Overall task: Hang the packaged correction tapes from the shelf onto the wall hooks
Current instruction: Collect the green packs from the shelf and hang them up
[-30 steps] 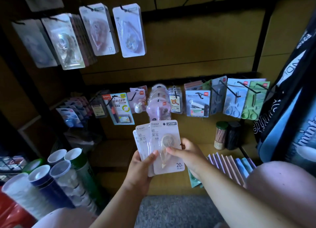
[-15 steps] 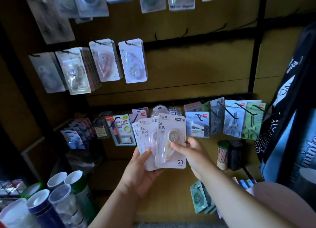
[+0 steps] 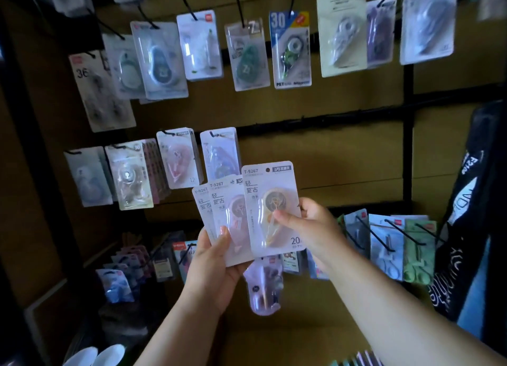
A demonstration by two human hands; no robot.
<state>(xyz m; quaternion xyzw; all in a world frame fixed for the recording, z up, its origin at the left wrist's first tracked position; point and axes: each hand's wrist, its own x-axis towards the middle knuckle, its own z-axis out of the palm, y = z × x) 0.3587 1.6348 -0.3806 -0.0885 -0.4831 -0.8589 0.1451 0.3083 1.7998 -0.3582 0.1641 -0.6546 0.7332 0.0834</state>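
Both hands carry stock. My left hand (image 3: 216, 258) grips a fanned stack of packaged correction tapes (image 3: 219, 217) from below, thumb pressed across the face of the front card, fingers curled behind. My right hand (image 3: 310, 228) pinches the front package (image 3: 270, 209) at its right edge, thumb on the clear blister and fingers behind the card. I read this package as partly separated from the fan, raised slightly above the others, with its round hang hole visible near the top and not threaded on anything.

Status, judged from this view: no package in hand is on a hook yet. At least three cards marked T-9267 are visible across the two hands; more may be hidden behind, so I cannot give a full count.

Just beyond the hands, the middle row of the wall display holds two similar pale packages (image 3: 178, 159) hanging from hooks, with other blister packs to their left. To the right of that row, the black rail (image 3: 315, 121) runs on with no stock on it; I judge this the likely target area, though I cannot make out free hooks there.

Farther up, the top row (image 3: 290, 47) is filled with assorted correction tapes on long hooks. Below and to the right, scissors packs (image 3: 389, 245) hang on their own pegs, apart from the task items.
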